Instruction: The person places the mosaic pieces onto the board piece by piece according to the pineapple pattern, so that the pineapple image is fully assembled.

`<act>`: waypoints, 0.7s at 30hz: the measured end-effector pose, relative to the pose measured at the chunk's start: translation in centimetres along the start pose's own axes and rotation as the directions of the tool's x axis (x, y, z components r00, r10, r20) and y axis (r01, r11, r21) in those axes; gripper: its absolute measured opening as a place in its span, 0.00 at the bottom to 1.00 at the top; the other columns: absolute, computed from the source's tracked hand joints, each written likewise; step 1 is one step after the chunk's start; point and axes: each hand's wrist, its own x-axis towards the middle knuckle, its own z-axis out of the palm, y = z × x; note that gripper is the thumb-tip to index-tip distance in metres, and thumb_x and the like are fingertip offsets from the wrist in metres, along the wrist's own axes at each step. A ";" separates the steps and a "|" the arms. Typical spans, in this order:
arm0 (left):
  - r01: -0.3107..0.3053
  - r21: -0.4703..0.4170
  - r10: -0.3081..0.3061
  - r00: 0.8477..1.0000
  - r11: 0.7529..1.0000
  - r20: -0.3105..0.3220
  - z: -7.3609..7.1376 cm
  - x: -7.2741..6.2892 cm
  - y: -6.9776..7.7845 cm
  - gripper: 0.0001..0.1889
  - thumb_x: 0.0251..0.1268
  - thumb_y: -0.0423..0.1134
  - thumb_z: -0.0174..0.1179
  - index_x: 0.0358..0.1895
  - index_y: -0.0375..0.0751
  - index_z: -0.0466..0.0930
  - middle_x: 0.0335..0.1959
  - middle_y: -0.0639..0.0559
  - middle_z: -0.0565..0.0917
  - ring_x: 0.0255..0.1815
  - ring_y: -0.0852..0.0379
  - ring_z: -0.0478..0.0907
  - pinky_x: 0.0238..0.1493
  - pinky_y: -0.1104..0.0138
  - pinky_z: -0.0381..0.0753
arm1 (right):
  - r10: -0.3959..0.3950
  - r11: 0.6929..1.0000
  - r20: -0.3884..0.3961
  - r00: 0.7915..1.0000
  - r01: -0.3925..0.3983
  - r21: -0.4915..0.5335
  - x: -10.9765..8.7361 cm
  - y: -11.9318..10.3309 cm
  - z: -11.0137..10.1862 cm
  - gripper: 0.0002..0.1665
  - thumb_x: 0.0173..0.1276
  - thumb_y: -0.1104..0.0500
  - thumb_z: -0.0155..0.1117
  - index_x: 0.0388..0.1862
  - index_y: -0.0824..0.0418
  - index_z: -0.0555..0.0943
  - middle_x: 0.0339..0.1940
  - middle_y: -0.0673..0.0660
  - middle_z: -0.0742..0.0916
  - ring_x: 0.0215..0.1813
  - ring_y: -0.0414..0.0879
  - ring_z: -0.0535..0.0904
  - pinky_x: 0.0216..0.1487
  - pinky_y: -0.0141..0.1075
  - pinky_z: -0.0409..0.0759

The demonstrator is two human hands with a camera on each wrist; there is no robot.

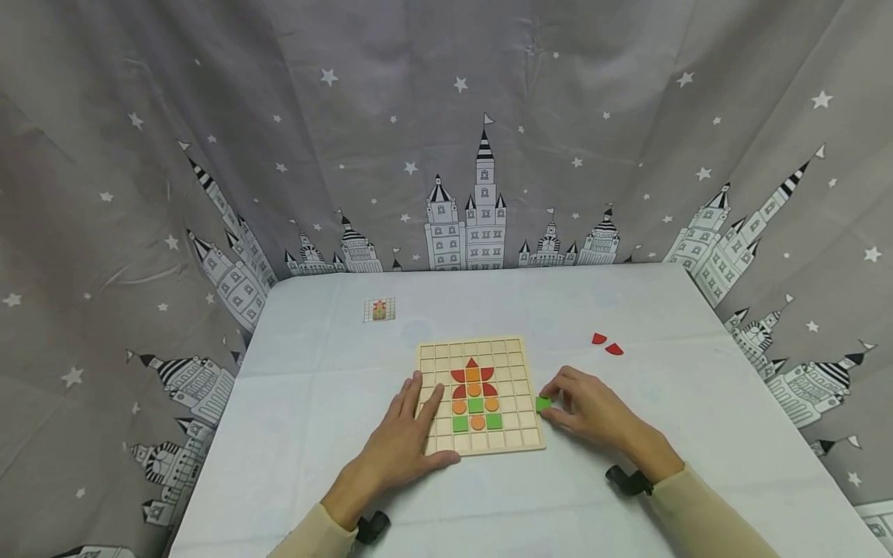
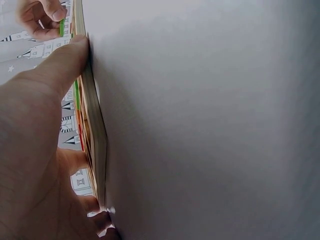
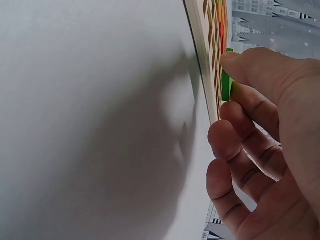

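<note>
A wooden grid board (image 1: 512,438) lies on the white table. Several red, orange and green tiles sit in its cells, making a figure with a red triangle (image 1: 472,363) at its top. My left hand (image 1: 398,442) rests with spread, straight fingers on the board's left side, the thumb at its near edge. In the left wrist view that thumb (image 2: 70,57) lies against the board's rim. Between thumb and fingertips, my right hand (image 1: 589,407) pinches a green square tile (image 1: 543,404) beside the board's right edge. The right wrist view shows this tile (image 3: 226,82) edge-on.
Two loose red rounded-edge pieces (image 1: 614,349) lie on the table (image 1: 670,364) to the right, beyond my right hand. Behind the board, to the left, is a small card (image 1: 380,310) printed with a similar figure on a grid. A grey castle-patterned curtain (image 1: 544,139) surrounds the table.
</note>
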 end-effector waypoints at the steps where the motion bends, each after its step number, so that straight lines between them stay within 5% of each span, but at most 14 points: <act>1: -0.002 0.000 0.002 1.000 1.000 -0.002 0.0 0.0 0.0 0.63 0.71 0.75 0.74 0.97 0.41 0.57 0.98 0.25 0.47 0.99 0.25 0.49 0.94 0.35 0.63 | 0.006 1.000 0.006 1.000 -0.006 0.004 0.1 -0.1 0.0 0.14 0.71 0.54 0.90 0.51 0.53 0.94 0.44 0.47 0.88 0.42 0.38 0.79 0.40 0.28 0.79; 8: 0.013 0.000 -0.013 1.000 1.000 0.010 -0.3 -0.1 0.1 0.64 0.71 0.76 0.74 0.97 0.42 0.57 0.99 0.26 0.46 1.00 0.26 0.48 0.95 0.36 0.62 | 0.075 0.997 0.089 0.993 -0.076 0.007 0.6 -1.7 -0.3 0.15 0.72 0.57 0.89 0.53 0.53 0.94 0.46 0.45 0.90 0.44 0.39 0.82 0.44 0.29 0.82; 21: 0.025 -0.011 -0.025 0.999 1.000 0.023 -0.3 -0.3 0.1 0.64 0.71 0.76 0.74 0.97 0.43 0.56 0.99 0.27 0.46 1.00 0.27 0.47 0.95 0.35 0.62 | -0.025 0.996 0.136 0.990 0.013 0.087 1.4 -3.2 1.4 0.14 0.74 0.59 0.87 0.55 0.56 0.92 0.46 0.47 0.91 0.43 0.41 0.83 0.45 0.28 0.82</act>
